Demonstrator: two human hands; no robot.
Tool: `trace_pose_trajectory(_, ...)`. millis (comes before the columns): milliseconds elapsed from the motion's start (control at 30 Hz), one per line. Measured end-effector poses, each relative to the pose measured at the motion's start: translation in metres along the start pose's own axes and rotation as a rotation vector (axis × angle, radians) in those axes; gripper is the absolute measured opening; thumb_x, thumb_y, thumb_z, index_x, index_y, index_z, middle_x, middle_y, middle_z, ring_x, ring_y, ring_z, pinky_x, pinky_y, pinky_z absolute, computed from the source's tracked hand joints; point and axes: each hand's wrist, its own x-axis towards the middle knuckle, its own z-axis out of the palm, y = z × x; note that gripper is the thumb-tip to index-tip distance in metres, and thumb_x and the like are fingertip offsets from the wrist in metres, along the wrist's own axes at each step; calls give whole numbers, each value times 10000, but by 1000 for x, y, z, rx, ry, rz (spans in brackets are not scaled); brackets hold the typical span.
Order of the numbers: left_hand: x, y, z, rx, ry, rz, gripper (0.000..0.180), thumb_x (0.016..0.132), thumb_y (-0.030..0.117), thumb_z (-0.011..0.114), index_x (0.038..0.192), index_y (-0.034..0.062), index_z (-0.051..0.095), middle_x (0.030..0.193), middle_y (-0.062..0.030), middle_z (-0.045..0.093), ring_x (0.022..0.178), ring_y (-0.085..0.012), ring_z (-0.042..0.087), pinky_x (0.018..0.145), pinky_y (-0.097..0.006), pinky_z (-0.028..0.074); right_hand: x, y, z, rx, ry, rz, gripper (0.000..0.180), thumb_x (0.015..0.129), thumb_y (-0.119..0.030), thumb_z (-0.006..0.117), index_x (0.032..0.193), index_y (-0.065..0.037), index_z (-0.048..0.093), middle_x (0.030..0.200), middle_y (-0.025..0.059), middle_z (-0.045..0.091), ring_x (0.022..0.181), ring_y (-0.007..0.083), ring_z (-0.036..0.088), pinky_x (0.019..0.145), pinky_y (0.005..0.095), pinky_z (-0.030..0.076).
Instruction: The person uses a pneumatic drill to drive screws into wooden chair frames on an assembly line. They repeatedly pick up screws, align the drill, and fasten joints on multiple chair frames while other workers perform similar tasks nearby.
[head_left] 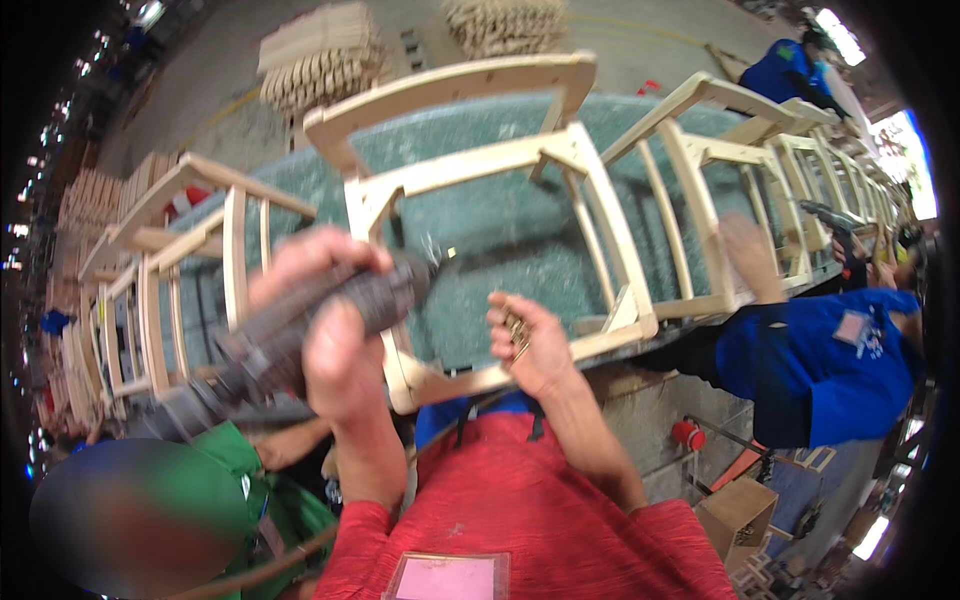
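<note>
My left hand (345,350) is wrapped round a dark power screwdriver (370,295), smeared by motion. Its nose points up and right, over the near-left part of a pale wooden chair frame (460,172). A small yellowish bit (452,252) shows just off the tool's tip; I cannot tell whether it is a screw. Palm up and half curled, my right hand (540,345) cradles several brass-coloured screws (517,332) above the frame's near rail. The chair frame stands on a worn green tabletop (480,240), its corner blocks visible. Neither hand clearly touches the frame.
More chair frames stand along the table to the left (150,270) and right (690,180). A co-worker in blue (820,360) reaches in from the right; a person in green (290,470) is close at left. Wood stacks (325,60) lie beyond. A cardboard box (735,515) sits lower right.
</note>
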Motion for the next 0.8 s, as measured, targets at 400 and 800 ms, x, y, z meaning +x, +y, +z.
trace_pose_trajectory(400, 9, -81, -27, 254, 195, -900, 234, 818, 167, 622, 969, -10, 600, 807, -144, 648, 658, -228, 646, 599, -342, 557, 53, -66, -57, 517, -438, 134, 241, 1016, -143, 517, 1226, -37, 572, 1052, 60, 561, 729, 109, 485, 570, 219, 434)
trace_pose_trajectory(800, -2, -131, -45, 494, 230, -1180, 209, 795, 171, 649, 875, -22, 633, 738, -135, 651, 574, -218, 631, 562, -325, 533, 125, -73, -3, 714, -510, 210, 244, 1000, -117, 552, 1205, 11, 585, 1184, 136, 594, 986, 190, 605, 751, 259, 566)
